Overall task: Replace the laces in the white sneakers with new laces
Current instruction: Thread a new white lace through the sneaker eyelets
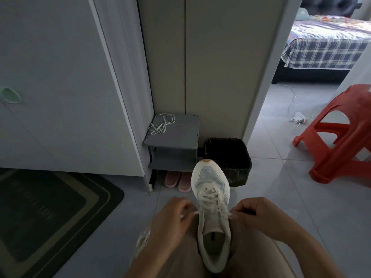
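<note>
Hands at the upper eyelets, one each side. Left hand [172,217] curled, thumb and fingertips pinching one end of the flat white lace [208,197]. Right hand [255,215] likewise curled, pinching the other end. Both ends drawn outward, level with each other.

The lace runs in crossings up the white mesh sneaker [210,177], which lies between the person's thighs, toe pointing away, opening toward the body. Top eyelets look unthreaded; lacing judged roughly two-thirds up this shoe.

Doing this pull well: draw both ends evenly so the tails stay the same length, keep the lace flat and untwisted at each crossing, and snug the lower rows before moving up. Thighs need to hold the shoe steady, or the pull will tip it.

A second pale sneaker [143,237] shows partly at the left knee; its lacing is hidden. Further out, a loose tangle of white lace [161,124] sits on the small grey two-tier shelf [180,135]; old or new, cannot tell. A black lined waste bin [236,173] stands just beside the shelf, and pink slippers [178,181] are tucked under it. Red plastic stool [341,141] well off to the right
</note>
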{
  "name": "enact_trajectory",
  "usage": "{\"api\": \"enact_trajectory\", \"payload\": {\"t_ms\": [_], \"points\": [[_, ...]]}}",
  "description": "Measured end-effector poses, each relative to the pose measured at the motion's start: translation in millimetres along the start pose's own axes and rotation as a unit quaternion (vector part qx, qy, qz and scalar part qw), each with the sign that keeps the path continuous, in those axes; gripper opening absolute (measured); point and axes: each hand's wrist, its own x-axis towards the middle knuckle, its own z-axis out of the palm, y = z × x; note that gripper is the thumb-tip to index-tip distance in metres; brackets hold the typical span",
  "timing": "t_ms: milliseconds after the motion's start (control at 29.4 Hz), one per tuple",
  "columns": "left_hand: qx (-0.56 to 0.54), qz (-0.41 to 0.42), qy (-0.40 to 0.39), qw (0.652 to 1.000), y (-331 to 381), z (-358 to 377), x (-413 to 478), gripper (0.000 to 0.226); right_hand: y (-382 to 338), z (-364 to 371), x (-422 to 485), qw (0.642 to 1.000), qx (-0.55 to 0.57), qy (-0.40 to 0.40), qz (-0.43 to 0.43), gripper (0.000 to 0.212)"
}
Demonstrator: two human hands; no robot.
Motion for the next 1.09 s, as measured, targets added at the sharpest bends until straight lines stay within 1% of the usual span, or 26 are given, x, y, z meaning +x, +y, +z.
{"api": "enact_trajectory", "payload": {"t_ms": [68,102,204,306,374,408,476,544,613,681,749,817,885,953,1021,1089], "points": [[-0.034,0.03,0.016,0.999,13.4,2.2,4.2,0.026,-8.8,-6.1,-2.5,1.0,-0.007,-0.015,-0.001,0.008],[-0.054,0.044,0.01,0.998,19.9,3.4,6.2,0.028,-13.0,-8.5,-3.4,1.0,-0.016,-0.019,-0.002,0.009],[-0.064,0.088,-0.032,0.994,32.0,9.8,10.0,0.034,-21.4,-13.1,-2.8,0.999,-0.04,-0.015,-0.004,0.014],[-0.048,0.096,-0.07,0.992,32.1,22.3,9.4,0.034,-20.5,-13.4,-3.6,0.996,-0.086,0.006,-0.01,0.019],[-0.052,0.107,-0.049,0.992,27.9,29.8,10.0,0.032,-14.7,-11.3,-5.4,0.988,-0.144,0.052,-0.038,0.024],[-0.053,0.108,-0.036,0.992,26.2,31.9,11.7,0.029,-11.6,-9.0,-6.0,0.979,-0.169,0.088,-0.071,0.025],[-0.035,0.113,-0.017,0.993,23.8,36.4,17.9,0.025,-5.4,-5.0,-5.2,0.948,-0.221,0.167,-0.158,0.02],[-0.01,0.123,0.009,0.992,25.6,39.5,23.3,0.033,-2.5,-2.8,-3.5,0.913,-0.265,0.226,-0.213,0.015],[0.013,0.144,0.043,0.989,30.4,39.2,26.2,0.024,2.7,-1.4,-0.1,0.888,-0.291,0.279,-0.219,0.021],[0.045,0.18,0.084,0.979,37.9,37.5,26.5,0.015,6.6,-1.1,1.6,0.871,-0.304,0.331,-0.199,0.022],[0.071,0.212,0.123,0.967,46.2,36.0,27.3,0.016,8.3,-0.5,1.1,0.857,-0.308,0.371,-0.184,0.021],[0.09,0.231,0.143,0.958,51.5,38.4,30.8,0.017,6.9,2.8,1.1,0.846,-0.306,0.392,-0.19,0.02],[0.1,0.238,0.165,0.952,52.8,41.1,34.4,0.018,4.5,8.3,1.8,0.84,-0.304,0.397,-0.21,0.015],[0.094,0.239,0.187,0.948,51.6,39.5,37.0,0.018,2.7,12.0,1.3,0.846,-0.296,0.389,-0.215,0.011],[0.08,0.247,0.209,0.943,48.4,35.0,37.9,0.016,3.6,12.9,-0.9,0.854,-0.289,0.382,-0.204,0.013],[0.065,0.259,0.227,0.937,44.5,30.5,37.4,0.013,3.5,12.1,-4.9,0.848,-0.296,0.394,-0.196,0.012]]}}
